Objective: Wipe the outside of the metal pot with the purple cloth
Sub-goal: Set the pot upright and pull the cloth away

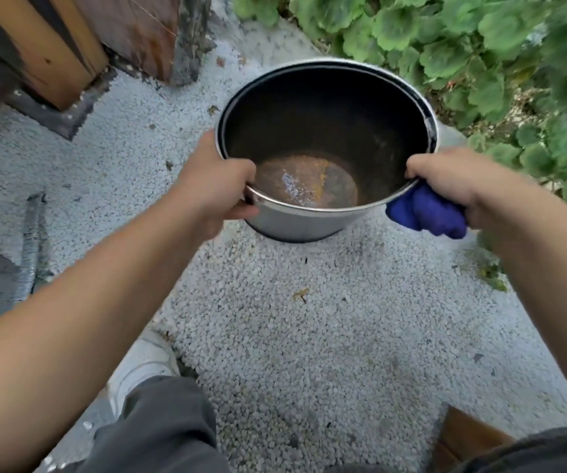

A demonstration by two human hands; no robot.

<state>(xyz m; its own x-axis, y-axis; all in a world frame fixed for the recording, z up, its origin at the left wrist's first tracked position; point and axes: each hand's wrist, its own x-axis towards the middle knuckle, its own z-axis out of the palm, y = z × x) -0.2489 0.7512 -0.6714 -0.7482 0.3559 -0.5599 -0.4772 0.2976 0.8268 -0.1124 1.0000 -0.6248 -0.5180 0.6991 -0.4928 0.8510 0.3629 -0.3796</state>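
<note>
Metal pot [309,223] upright over gravel, held between my hands. My left hand [217,189] grips near-left rim. My right hand [452,179] clutches bunched purple cloth [427,213] against pot's right outer wall; wall lies just leftward.

head view: worn on the person's head | faces forward and steeply down | close over both forearms and the metal pot [323,148] | wide angle takes in pebbled ground [309,336], leafy plants [479,46], own knees
</note>
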